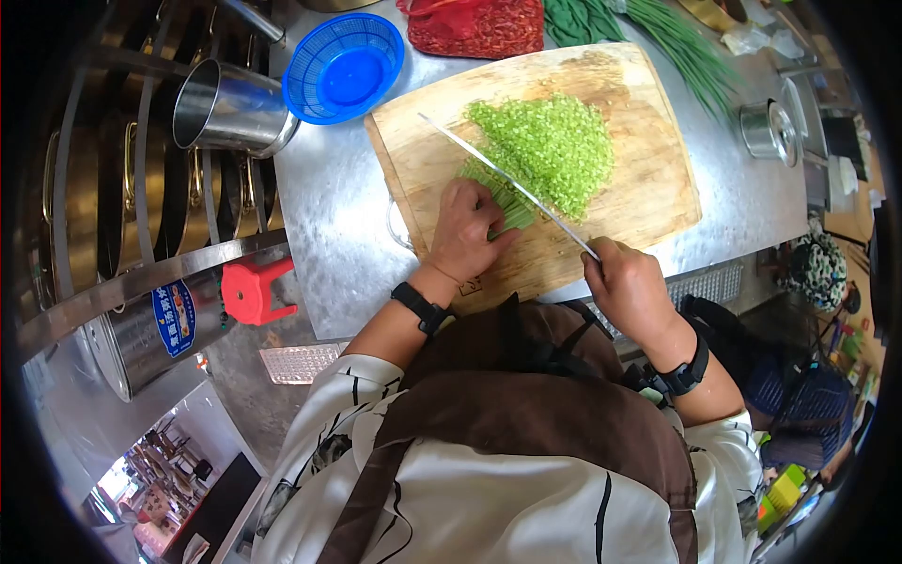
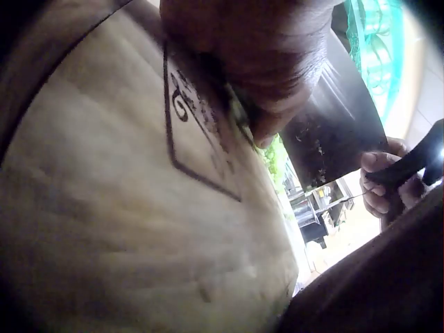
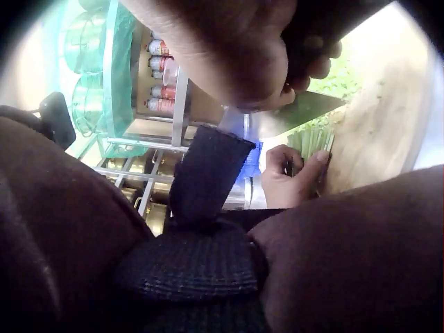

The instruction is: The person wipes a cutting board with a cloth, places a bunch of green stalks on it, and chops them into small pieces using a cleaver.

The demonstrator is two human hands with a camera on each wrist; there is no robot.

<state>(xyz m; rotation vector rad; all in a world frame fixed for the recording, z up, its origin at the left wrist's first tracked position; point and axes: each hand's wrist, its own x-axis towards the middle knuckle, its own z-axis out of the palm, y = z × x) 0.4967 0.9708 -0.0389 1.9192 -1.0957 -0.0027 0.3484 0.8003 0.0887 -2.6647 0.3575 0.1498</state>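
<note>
My left hand (image 1: 465,226) holds a bundle of green stalks (image 1: 512,205) against the wooden cutting board (image 1: 413,179), fingers bent over them. The right hand (image 1: 631,287) grips the dark handle of a cleaver (image 1: 474,152). From above only a thin line of the blade shows, running between the stalks and a heap of finely chopped green pieces (image 1: 554,146). In the left wrist view the broad cleaver blade (image 2: 336,118) stands close beside the left hand. The right wrist view shows the stalks (image 3: 316,141) under the left fingers, next to the blade.
A blue plastic basket (image 1: 352,70) sits behind the board's left corner, near a tall metal container (image 1: 225,105). A red bag (image 1: 474,23) and long green scallions (image 1: 681,47) lie at the back. To the right stands a metal pot (image 1: 766,129). The steel table (image 1: 324,226) surrounds the board.
</note>
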